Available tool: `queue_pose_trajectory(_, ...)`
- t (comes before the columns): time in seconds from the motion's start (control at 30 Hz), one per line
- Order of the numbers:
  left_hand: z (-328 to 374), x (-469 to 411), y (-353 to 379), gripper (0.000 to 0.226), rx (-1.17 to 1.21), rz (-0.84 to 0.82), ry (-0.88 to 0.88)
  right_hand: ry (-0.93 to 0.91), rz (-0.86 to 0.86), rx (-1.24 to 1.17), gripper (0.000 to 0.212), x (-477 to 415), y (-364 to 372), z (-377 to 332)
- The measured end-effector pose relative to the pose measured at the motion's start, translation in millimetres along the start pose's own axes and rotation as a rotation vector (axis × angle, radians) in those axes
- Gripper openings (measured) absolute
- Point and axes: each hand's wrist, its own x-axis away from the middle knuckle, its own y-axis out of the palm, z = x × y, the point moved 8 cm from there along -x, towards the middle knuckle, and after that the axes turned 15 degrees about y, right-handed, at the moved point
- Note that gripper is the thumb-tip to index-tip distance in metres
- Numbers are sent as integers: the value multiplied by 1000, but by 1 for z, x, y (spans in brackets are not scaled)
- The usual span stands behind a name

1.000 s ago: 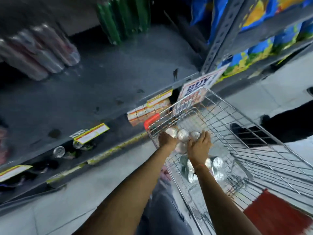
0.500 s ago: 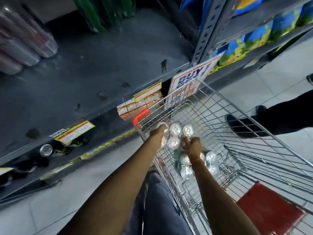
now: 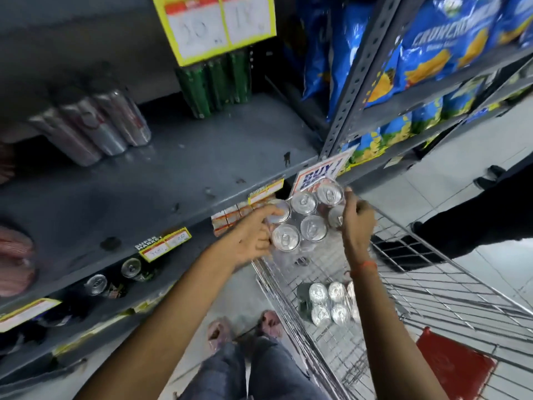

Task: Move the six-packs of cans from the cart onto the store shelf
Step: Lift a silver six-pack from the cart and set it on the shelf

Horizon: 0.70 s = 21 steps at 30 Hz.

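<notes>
Both hands, left [image 3: 250,237] and right [image 3: 357,220], grip a plastic-wrapped six-pack of silver-topped cans [image 3: 306,217], held above the wire cart's [image 3: 427,287] rim, just beside the grey metal shelf's [image 3: 161,180] edge at ten o'clock.

A shop: price tags [image 3: 165,245] on stocked metal shelves [image 3: 173,174].

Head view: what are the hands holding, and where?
The plastic-wrapped six-pack of silver-topped cans, gripped at opposite ends: left hand, right hand.
</notes>
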Motion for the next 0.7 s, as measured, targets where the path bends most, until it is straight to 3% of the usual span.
queue_pose_trajectory(0.1, 41, 46, -19, 64, 52, 2, 154, -110, -44, -74, 52, 31, 9, -61)
queue_pose_trajectory(0.23, 75, 97, -62, 39, 178, 166, 344, -205, -299, -78, 28, 69, 51, -114)
queue_pose_trajectory(0.4, 93, 147, -121, 23, 298, 372, 564, -307, -548, -23, 15, 118, 123, -140)
queue_pose_trajectory(0.53, 90, 173, -176, 14, 327, 515, 620, -378, -659, 39, 12, 163, 185, -159)
queue_pose_trajectory(0.7, 79, 185, -231, 15, 358, 664, 627, -336, -789, 146, 18, 203, 253, -155)
